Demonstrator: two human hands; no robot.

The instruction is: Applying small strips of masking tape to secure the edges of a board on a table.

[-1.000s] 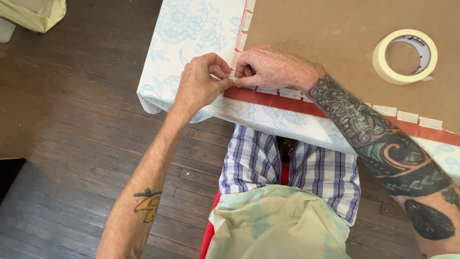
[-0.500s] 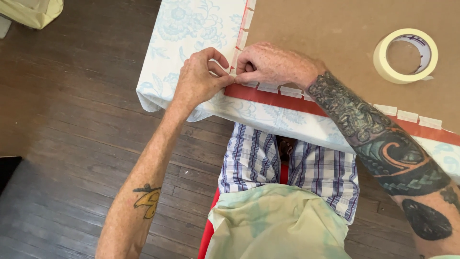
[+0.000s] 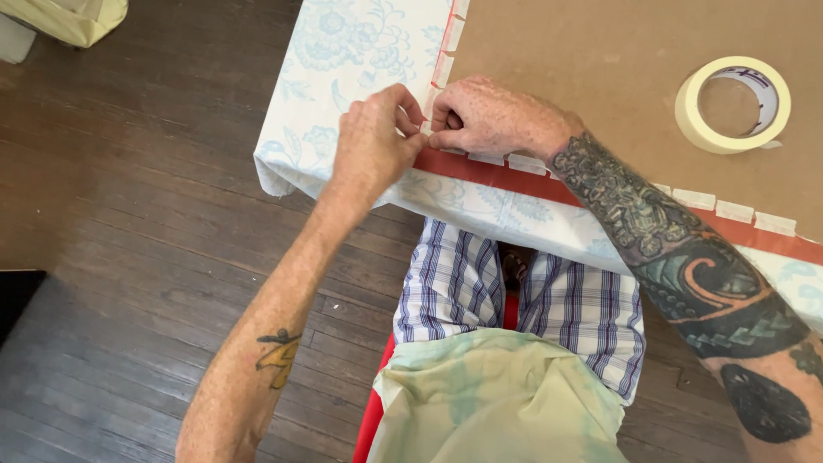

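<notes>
A brown cardboard sheet lies on a table under a white cloth with a pale blue flower print. A red border strip runs along the sheet's near edge, held by several small pieces of pale tape. My left hand and my right hand meet at the sheet's near left corner. The fingertips of both pinch a small piece of tape there. My right fist rests on the cardboard. The corner itself is hidden under my fingers.
A roll of cream masking tape lies on the cardboard at the right. The table's left edge drops to a dark wooden floor. A pale yellow bag sits on the floor at top left. My lap in checked shorts is below the table edge.
Both hands have stayed at the corner. My left fingers have shifted slightly up along the left edge, and the fingertips are pressed closer together.
</notes>
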